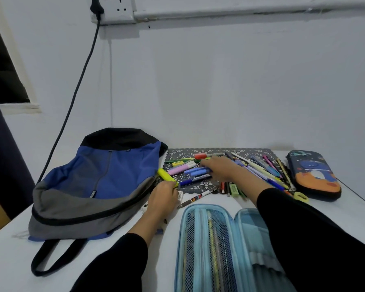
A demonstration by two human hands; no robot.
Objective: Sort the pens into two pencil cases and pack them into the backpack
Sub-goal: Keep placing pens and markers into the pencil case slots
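Observation:
A pile of pens and markers (255, 167) lies on a dark lace mat (177, 153) at the back of the white table. My left hand (162, 199) grips a yellow highlighter (166, 175) at the mat's left edge. My right hand (221, 168) reaches over the pile, fingers curled around blue markers (195, 171). A light blue pencil case (215, 247) lies open at the front with a few pens under its mesh. A dark pencil case with a blue monster print (313, 174) lies zipped at the right. The blue and grey backpack (97, 182) lies flat at the left.
A black cable (76, 95) hangs from a wall socket (112, 9) down behind the backpack. A spotted pen (198, 197), a green eraser (234, 189) and a yellow sharpener (300, 196) lie on the table (9, 260) in front of the mat. The wall stands right behind.

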